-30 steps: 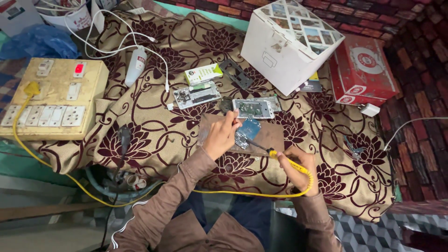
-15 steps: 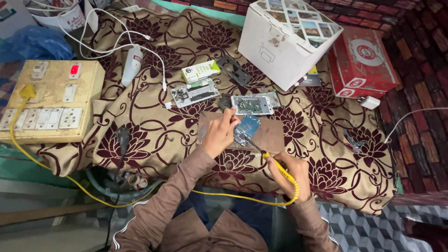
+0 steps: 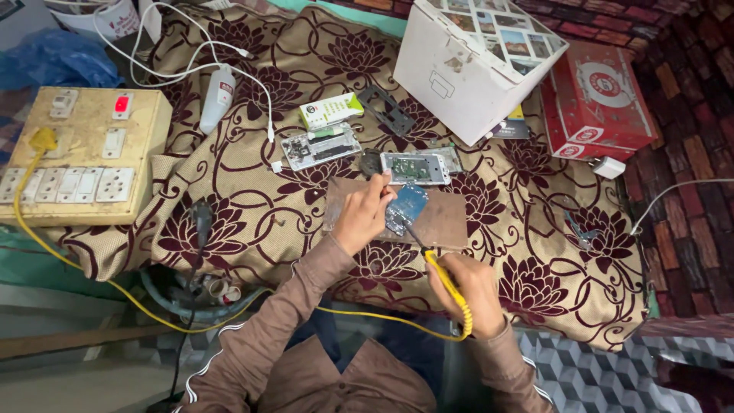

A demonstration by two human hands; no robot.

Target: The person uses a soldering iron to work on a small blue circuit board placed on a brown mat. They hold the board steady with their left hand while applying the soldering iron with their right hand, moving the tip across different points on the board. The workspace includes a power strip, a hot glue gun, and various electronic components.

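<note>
My left hand (image 3: 361, 216) pinches something thin, too small to make out, at the left edge of a small blue circuit board (image 3: 407, 205). The board lies on a brown work pad (image 3: 443, 222). My right hand (image 3: 468, 292) grips a yellow-handled soldering iron (image 3: 440, 274), whose dark tip points up-left onto the board. The iron's yellow cord (image 3: 367, 315) runs left along the table's front edge. An opened phone body (image 3: 415, 168) lies just beyond the pad.
A wooden switch-and-socket board (image 3: 80, 157) sits at left with a yellow plug. Another opened phone (image 3: 321, 145), a green-white packet (image 3: 330, 111), a white device with cable (image 3: 216, 99), a white box (image 3: 474, 65) and a red box (image 3: 600, 99) lie on the floral cloth (image 3: 252, 199).
My right hand has brought the soldering iron's tip up-left onto the circuit board. My left hand stays at the board's left edge. The camera has shifted slightly.
</note>
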